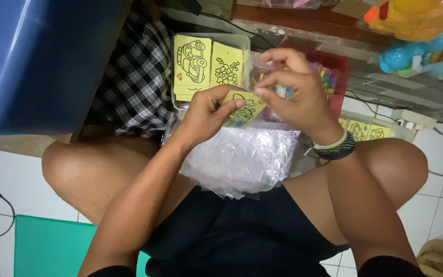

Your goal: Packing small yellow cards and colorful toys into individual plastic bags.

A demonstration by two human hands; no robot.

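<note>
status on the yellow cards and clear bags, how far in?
Done: cannot tell, no finished packs in view. In hand: left hand holds one yellow picture card, right hand pinches a small clear packet at its edge. Left: a stack of yellow cards in the clear bin; clear bags on the lap.

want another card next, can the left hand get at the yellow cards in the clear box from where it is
Probably yes. The left hand sits just below the clear box, whose yellow cards stand uncovered, but it already holds a small yellow card.

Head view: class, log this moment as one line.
left hand: holds yellow card | right hand: pinches small packet | lap: plastic bags
</note>
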